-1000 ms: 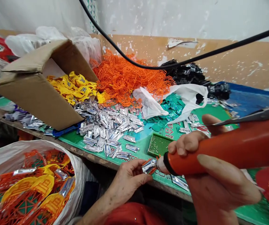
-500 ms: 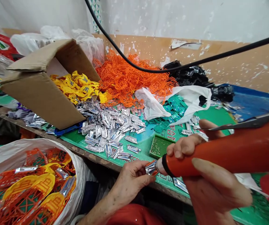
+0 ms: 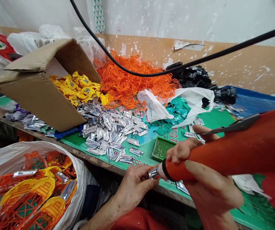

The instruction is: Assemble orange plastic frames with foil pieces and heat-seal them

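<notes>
My left hand [image 3: 136,183] pinches a small silver plastic part with an orange piece on it [image 3: 153,172] between thumb and fingers, near the table's front edge. My right hand [image 3: 206,172] is wrapped round a thick red power screwdriver [image 3: 226,151] with a black collar and a grey lever on its side. The pale nose of the screwdriver meets the silver part, and its tip is hidden there. Just beyond the tool lies a green tray [image 3: 162,149] of tiny screws. A heap of loose silver parts [image 3: 111,131] spreads to the left of it.
A tilted cardboard box [image 3: 37,99] spills yellow parts [image 3: 80,86]. Behind are orange lattice parts [image 3: 132,80] and black parts [image 3: 192,78]. A white bag [image 3: 156,108] holds green pieces. A white sack [image 3: 78,172] stands at lower left. A black cable [image 3: 137,74] hangs across the view.
The screwdriver and my right hand have shifted a little left, with the nose now pressed closer over the silver part. My left hand stays nearly in place.
</notes>
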{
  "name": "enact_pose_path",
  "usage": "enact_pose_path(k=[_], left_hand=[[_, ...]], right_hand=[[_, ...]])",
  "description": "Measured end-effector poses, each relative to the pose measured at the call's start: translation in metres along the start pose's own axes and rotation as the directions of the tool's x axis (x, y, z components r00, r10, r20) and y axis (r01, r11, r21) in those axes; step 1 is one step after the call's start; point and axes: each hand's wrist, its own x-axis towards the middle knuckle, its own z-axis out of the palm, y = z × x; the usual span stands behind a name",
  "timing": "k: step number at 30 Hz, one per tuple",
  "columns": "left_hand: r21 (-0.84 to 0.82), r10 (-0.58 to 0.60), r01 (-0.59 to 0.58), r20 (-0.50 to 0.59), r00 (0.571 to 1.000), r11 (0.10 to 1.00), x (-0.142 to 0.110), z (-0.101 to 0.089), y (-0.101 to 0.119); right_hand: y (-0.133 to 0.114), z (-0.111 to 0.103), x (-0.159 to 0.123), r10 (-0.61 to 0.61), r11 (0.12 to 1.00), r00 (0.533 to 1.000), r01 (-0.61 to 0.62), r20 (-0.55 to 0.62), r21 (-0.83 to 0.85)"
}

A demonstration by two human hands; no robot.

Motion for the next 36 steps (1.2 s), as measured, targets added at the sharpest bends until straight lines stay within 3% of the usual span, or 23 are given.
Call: enact_pose_path(k=[13, 18, 28, 33, 36], left_hand=[[-0.023, 0.001, -0.002, -0.036, 0.999, 1.0, -0.001, 0.007, -0.009], [-0.091, -0.01, 0.005, -0.057, 0.998, 0.996, 0.001, 0.009, -0.008], [-0.076, -0.028, 0.026, -0.032, 0.999, 0.997, -0.003, 0.008, -0.005], [-0.226, -0.129, 0.122, -0.014, 0.992, 0.966, -0.006, 0.011, -0.008], [-0.319, -0.152, 0.145, 0.001, 0.988, 0.937, -0.006, 0.01, -0.004]], right_hand=[[0.009, 0.001, 0.0, -0.002, 0.977, 0.999, 0.01, 0.038, -0.213], [0.016, -0.004, -0.003, -0.038, 0.946, 0.999, 0.033, -0.012, -0.322], [-0.008, 0.001, 0.004, -0.032, 0.999, 0.999, 0.033, 0.006, -0.036], [-0.023, -0.012, 0.018, -0.163, 0.978, 0.974, 0.138, -0.159, -0.155], [-0.025, -0.029, 0.029, -0.213, 0.949, 0.939, 0.134, -0.269, -0.284]])
